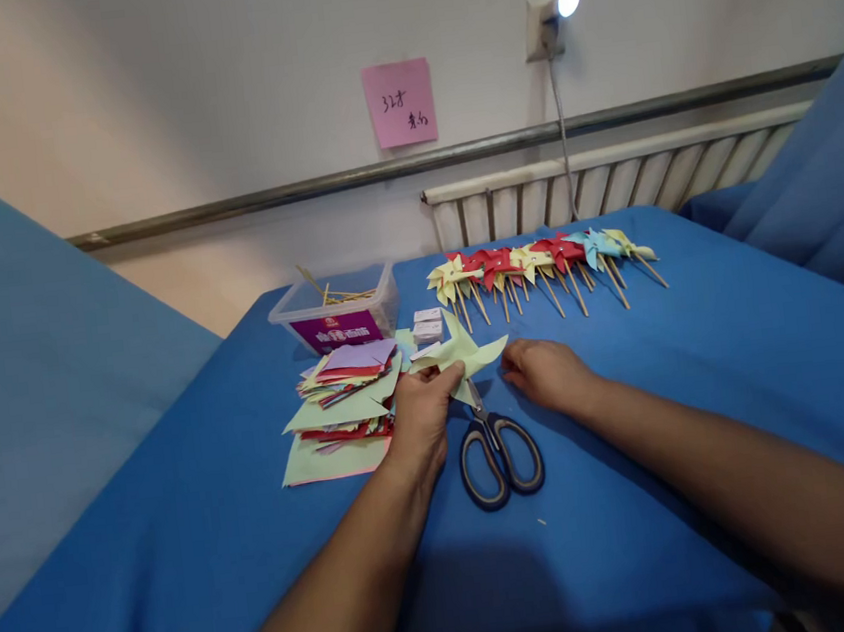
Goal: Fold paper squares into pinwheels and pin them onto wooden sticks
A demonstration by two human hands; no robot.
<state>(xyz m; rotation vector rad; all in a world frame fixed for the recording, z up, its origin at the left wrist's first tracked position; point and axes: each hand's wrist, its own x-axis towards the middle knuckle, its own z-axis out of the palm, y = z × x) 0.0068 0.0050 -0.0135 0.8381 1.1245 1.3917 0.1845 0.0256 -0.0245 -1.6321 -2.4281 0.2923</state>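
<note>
A pale green paper pinwheel [471, 353] is pinched at its lower left between the thumb and fingers of my left hand [424, 411]. Just right of the pinwheel, my right hand [545, 371] is near the tabletop with its fingers curled in. Whatever those fingers hold, if anything, is hidden. Scissors [498, 454] with dark handles lie below the pinwheel, their blade tips partly covered by it. Left of my left hand is a stack of coloured paper [341, 405] in green, red, yellow and purple, some sheets cut. Small white boxes [427, 325] stand behind the pinwheel.
A clear plastic tub [335, 310] with a purple label holds thin sticks at the back left. Several finished pinwheels [529, 264] on sticks lie in a row at the back right. A blue cloth [659, 351] covers the table. Behind are a radiator [604, 181] and a rail [333, 183].
</note>
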